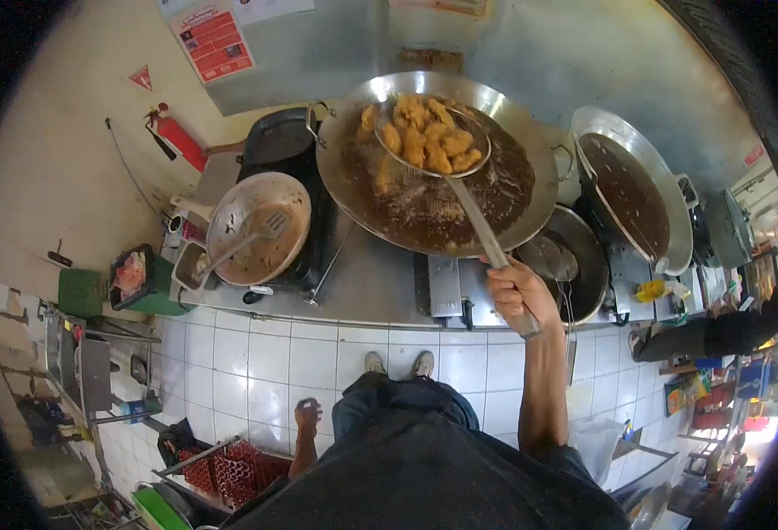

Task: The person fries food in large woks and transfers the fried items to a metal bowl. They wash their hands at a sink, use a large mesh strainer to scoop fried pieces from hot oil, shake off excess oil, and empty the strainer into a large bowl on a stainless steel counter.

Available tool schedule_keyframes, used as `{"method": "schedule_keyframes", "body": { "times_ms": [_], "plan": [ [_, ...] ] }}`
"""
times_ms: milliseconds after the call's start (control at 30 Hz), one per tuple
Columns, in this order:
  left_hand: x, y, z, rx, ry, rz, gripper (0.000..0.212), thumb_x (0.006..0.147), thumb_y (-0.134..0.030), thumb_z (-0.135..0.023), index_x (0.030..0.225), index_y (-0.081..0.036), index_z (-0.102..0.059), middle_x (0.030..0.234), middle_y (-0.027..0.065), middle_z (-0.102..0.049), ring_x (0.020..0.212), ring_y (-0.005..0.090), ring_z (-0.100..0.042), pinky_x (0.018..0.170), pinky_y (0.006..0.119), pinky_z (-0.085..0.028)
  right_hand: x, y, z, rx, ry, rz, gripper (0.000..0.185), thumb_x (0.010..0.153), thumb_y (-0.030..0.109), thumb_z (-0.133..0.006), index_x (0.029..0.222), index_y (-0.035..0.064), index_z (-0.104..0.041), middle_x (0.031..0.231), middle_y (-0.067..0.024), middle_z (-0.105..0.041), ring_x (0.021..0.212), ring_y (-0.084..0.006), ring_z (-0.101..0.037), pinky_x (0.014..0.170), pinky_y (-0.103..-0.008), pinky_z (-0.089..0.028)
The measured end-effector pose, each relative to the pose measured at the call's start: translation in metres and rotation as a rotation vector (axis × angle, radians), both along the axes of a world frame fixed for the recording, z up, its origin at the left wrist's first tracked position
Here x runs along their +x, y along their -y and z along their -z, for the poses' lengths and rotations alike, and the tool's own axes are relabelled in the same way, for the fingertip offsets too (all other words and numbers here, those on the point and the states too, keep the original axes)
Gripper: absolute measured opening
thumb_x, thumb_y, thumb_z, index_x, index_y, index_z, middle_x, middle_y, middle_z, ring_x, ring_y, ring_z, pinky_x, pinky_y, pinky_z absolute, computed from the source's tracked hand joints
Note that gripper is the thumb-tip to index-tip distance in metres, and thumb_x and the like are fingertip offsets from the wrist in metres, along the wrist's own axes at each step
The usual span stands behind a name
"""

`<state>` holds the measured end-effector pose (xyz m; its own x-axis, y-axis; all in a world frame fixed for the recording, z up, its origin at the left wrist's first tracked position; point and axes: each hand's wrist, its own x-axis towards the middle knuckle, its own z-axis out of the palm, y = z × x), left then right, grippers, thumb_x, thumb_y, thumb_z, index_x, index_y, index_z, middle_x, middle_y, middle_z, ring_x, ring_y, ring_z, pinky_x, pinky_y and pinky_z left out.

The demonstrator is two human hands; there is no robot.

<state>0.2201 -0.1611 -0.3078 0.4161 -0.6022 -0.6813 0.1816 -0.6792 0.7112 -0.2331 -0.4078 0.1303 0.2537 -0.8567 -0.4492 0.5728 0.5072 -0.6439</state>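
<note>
My right hand point(520, 291) grips the long metal handle of a round skimmer point(478, 211). Golden-brown fried pieces point(428, 136), perhaps battered chicken, fill the skimmer's bowl. The bowl is over a large metal wok point(528, 126) of dark, bubbling oil point(415, 205). A few more fried pieces point(368, 118) show at the wok's left side, partly behind the skimmer. My left hand point(308, 414) hangs low beside my body, away from the stove. Its fingers look partly curled, and whether they hold anything is unclear.
Left of the wok, a frying pan point(230, 218) holds a slotted spatula point(256, 235). To the right stand a dark pot point(591, 265) with a strainer point(548, 257), and a second wok point(677, 225) of dark liquid. Another person's leg point(687, 341) is at the far right. Red crates point(230, 470) are behind my left side.
</note>
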Motion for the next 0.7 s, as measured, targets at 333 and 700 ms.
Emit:
{"method": "schedule_keyframes", "body": {
  "times_ms": [333,700],
  "plan": [
    [-0.097,0.127,-0.251,-0.495,-0.024,1.066,0.015,0.092,-0.012,-0.051,0.102,-0.004,-0.060,0.087,0.0039,-0.062,0.081,0.0123,-0.058,0.070,0.026,-0.046,-0.001,-0.020,-0.007,-0.029,-0.065,0.035,0.016,0.088,0.001,-0.050,0.104,0.0004,-0.046,0.063,0.0048,-0.038,0.043,-0.0003,-0.032,0.032,-0.0167,-0.023],
    [-0.332,0.210,-0.416,-0.329,-1.237,0.656,0.038,0.093,-0.041,-0.050,0.110,-0.008,-0.048,0.102,0.0133,-0.062,0.094,0.0237,-0.062,0.077,0.037,-0.052,0.003,-0.076,-0.023,-0.037,-0.144,0.040,0.019,0.083,0.001,-0.055,0.097,0.0040,-0.043,0.065,-0.0012,-0.046,0.043,-0.0055,-0.039,0.033,-0.0224,-0.029]
  ]
}}
